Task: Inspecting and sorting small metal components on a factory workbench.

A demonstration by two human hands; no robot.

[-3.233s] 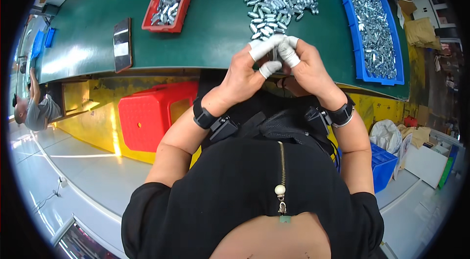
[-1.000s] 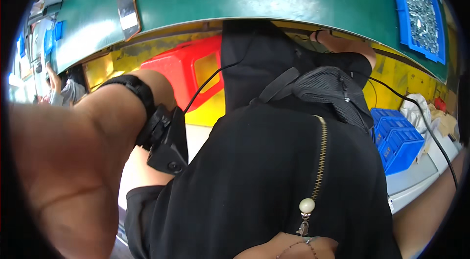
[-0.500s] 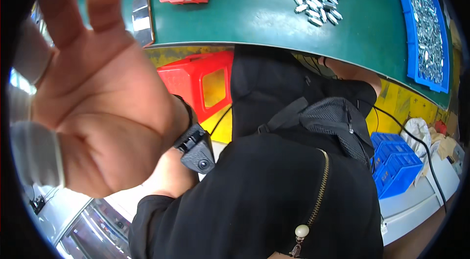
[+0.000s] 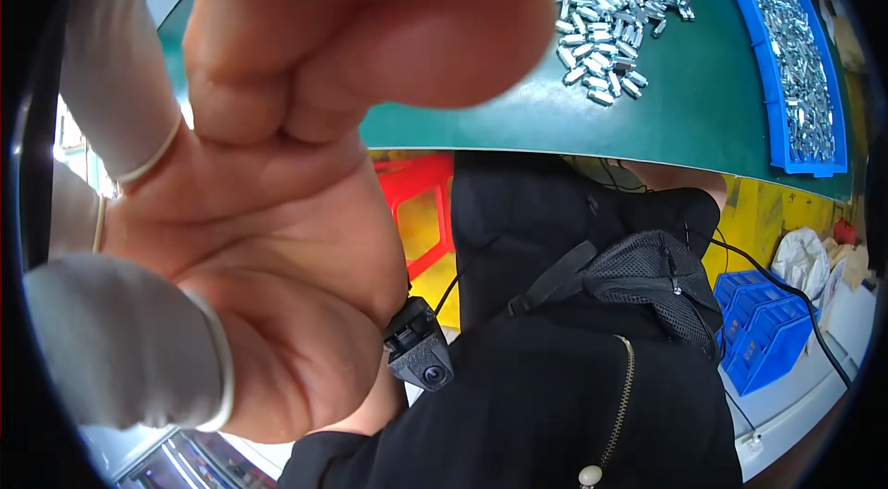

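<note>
My left hand is raised very close to the camera, palm facing me, and fills the left of the view. Pale finger cots cover the thumb and two fingers, which stand apart. The other fingers are bare and bend over at the top, partly blurred. Nothing shows in the palm. A small black camera is strapped to this wrist. Beyond the fingertips, a pile of shiny metal hex-shaped pieces lies on the green table, apart from the hand. My right hand is not in view.
A blue tray full of small metal parts stands at the table's right end. Under the table edge is a red plastic stool. Blue crates stand at the lower right, with a black cable running past them.
My left hand has moved right and nearer the camera, its bare fingers bending further across the top. It now hides the red tray and the phone. The view has shifted slightly.
</note>
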